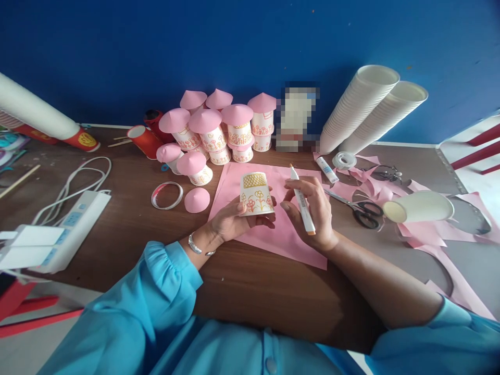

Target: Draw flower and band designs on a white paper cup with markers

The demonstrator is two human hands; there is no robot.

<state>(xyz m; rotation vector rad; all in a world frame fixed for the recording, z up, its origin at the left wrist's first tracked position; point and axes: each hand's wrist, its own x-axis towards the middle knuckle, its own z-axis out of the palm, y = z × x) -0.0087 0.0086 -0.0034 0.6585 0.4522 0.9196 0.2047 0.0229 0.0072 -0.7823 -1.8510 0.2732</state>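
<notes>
I have the left hand (231, 221) grasping a paper cup (255, 194), fingers wrapped behind it and thumb on its near side, with red and yellow flowers under a yellow hatched patch turned toward me. The right hand (319, 211) grips a white marker (300, 200), its orange tip angled up toward the wall (234, 47) and well clear of the cup. Both hands sit over a pink sheet (289, 242) on the bench (250, 291). Beyond the sheet I see a cluster of decorated cups (239, 135) with pink cone tops; one loose pink cone (197, 201) lies left of the sheet, near a tape roll (154, 190). To the right are a glue stick (327, 170), black-handled scissors (354, 205), pink scraps (432, 235) and a white cup (427, 205) on its side. Behind those, two tall stacks of white cups (359, 107) lean beside each other. A power strip (78, 226) lies far left.
</notes>
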